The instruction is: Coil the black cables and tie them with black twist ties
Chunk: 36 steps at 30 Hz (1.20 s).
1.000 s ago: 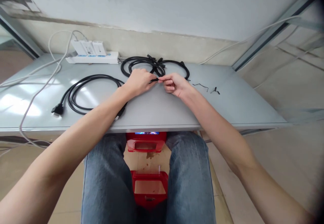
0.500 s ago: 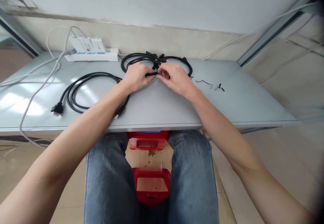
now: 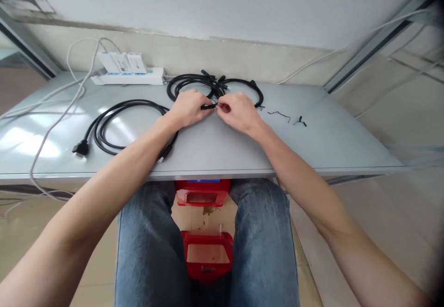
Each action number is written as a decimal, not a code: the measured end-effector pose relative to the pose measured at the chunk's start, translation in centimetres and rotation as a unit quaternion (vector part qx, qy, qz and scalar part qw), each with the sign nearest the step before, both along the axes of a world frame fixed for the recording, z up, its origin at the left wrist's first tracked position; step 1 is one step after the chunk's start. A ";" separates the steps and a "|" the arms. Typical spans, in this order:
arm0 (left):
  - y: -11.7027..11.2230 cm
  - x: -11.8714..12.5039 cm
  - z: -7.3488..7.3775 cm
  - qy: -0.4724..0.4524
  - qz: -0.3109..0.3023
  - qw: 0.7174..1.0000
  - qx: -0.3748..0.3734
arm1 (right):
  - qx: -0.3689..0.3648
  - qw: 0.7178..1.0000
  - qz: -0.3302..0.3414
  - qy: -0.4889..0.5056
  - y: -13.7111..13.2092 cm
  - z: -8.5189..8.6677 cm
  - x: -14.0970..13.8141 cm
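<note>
**Both hands meet over a black cable at mid-table**

I have both bare hands in my head view, together over the middle of the grey, glossy table [image 3: 215, 154], knuckles up. My left hand [image 3: 190, 107] is closed on a short, dark section of black, rubber-coated cable [image 3: 208, 107], which pokes out between thumb and fingers. My right hand [image 3: 239, 113] is curled, its thumb and index fingertip drawn together at the right end of that section; I cannot tell whether they grip the cable itself or something thin on it. The held section lies just in front of the wound black cable coil [image 3: 169, 89] at the back, and I can't make out whether the two join.

Right of that coil, I see a second wound black cable loop [image 3: 261, 94], behind my right hand. Farther right on the table lie a thin, bent black strip [image 3: 278, 113] and a small, twisted black scrap [image 3: 300, 121], apart from each other. Near my left forearm sits a looser black cable coil [image 3: 138, 101], with a blocky black plug [image 3: 81, 148] at its left end. Along the wall, a long white plastic power strip [image 3: 154, 76] carries white box-shaped adapters [image 3: 137, 63].
</note>
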<state>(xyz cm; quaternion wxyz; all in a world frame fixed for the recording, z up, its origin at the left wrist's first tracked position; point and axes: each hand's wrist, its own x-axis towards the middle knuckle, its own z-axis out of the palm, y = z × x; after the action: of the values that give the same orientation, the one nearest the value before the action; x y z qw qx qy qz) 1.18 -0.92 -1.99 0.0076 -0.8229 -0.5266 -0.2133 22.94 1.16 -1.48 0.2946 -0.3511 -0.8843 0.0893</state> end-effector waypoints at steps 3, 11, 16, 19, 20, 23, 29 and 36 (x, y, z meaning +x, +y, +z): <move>0.2 -0.1 -0.2 0.011 -0.002 1.000 0.006 | -0.103 0.993 -0.015 0.051 -0.2 0.4 -0.3; 0.2 0.3 -0.3 0.046 0.006 0.998 0.035 | -0.449 0.850 -0.066 0.269 -1.4 2.0 -1.1; 0.1 0.6 -0.2 0.024 -0.009 0.998 0.064 | -0.600 0.723 -0.069 0.335 -1.1 3.1 -0.9; 0.2 0.5 -0.3 0.008 -0.010 0.998 0.058 | -0.605 0.723 -0.054 0.330 -1.0 3.0 -0.7; 0.3 0.4 -0.3 0.007 -0.008 0.999 0.051 | -0.590 0.738 -0.051 0.324 -1.0 2.8 -0.6; 0.5 0.1 -0.5 0.006 -0.011 0.999 0.041 | -0.500 0.821 -0.044 0.272 -0.9 1.6 -0.6; 0.6 -0.2 -0.6 0.001 -0.011 0.999 0.043 | -0.100 0.987 -0.025 0.124 0.0 -0.5 -0.4; 0.4 -0.2 -0.4 0.006 0.000 0.999 0.036 | 0.033 0.996 0.073 0.036 0.8 -0.4 0.4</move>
<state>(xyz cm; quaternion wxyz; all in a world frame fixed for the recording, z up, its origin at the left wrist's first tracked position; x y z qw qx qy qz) 1.01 -0.53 -2.35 0.0403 -0.8231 -0.5187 -0.2277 23.33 2.01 -1.85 0.3302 -0.2725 -0.8989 0.0933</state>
